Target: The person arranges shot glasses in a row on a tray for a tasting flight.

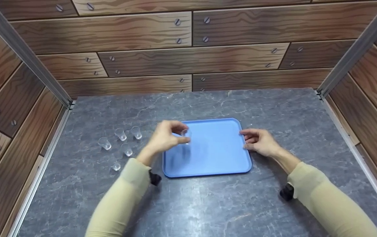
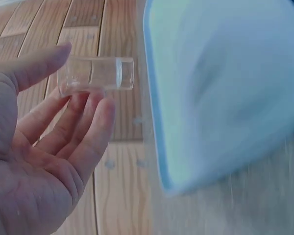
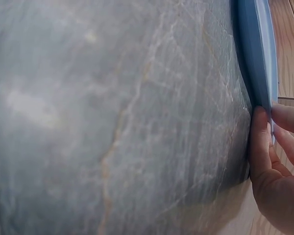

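Note:
My left hand [image 1: 166,138] pinches a clear shot glass [image 1: 186,133] between thumb and fingers, above the left part of a blue tray [image 1: 215,144]. In the left wrist view the glass [image 2: 95,73] is see-through, its thick base pointing toward the tray [image 2: 159,142]. At the tray's right side my right hand [image 1: 261,142] holds the rim. The right wrist view has thumb and fingers [image 3: 260,142] on either side of the blue rim [image 3: 257,54]. The tray lies flat on the table in the head view, bearing only a faint shadow.
Several more clear shot glasses [image 1: 121,134] stand apart from one another on the grey marbled table [image 1: 208,207], left of the tray. Wood-patterned walls [image 1: 149,33] rise at the back and both sides, with metal posts [image 1: 27,52] at the back corners.

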Demonstrator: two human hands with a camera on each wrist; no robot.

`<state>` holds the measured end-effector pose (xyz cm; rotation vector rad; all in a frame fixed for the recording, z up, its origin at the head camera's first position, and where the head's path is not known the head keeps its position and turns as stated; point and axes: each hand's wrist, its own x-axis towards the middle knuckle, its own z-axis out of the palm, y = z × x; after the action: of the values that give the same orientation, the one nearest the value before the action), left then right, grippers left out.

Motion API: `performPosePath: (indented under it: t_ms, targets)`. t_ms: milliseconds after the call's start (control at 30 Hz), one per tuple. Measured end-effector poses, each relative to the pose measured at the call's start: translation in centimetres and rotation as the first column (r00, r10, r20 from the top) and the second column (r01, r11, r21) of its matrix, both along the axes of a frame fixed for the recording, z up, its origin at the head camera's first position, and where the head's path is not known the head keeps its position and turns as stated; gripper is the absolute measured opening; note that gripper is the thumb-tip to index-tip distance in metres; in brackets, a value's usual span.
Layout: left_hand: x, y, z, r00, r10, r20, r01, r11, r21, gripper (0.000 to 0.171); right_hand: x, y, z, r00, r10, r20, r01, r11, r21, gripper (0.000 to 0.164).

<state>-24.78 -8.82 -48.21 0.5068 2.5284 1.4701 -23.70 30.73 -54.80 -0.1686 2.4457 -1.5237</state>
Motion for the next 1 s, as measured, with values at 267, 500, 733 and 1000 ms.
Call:
performPosePath:
  t_ms: [267,500,733,1000]
  targets:
    - [-0.3,5.7,-1.1,0.999,0.014,0.037,-0.016,0.999,0.029,0.041,0.1,-0.1,-0.2,1.0,0.001,0.0,-0.001,1.0,0.006,0.058]
    - [-1.5,10.6,-1.9,0.997,0.038,0.067,-0.038,0.999,-0.007,0.041,0.1,-0.1,0.0,1.0,-0.009,-0.007,0.009,1.0,-0.005,0.058]
    - [-2.6,14.2,-2.5,0.99,0.113,0.088,-0.11,0.993,-0.048,0.036,0.1,-0.1,0.0,1.0,-0.006,0.002,0.006,1.0,0.004,0.059]
    - [-2.9,16.6,-3.1,0.981,0.168,0.093,-0.162,0.984,-0.07,0.036,0.1,-0.1,-0.1,1.0,-0.007,-0.001,0.007,1.0,-0.006,0.059]
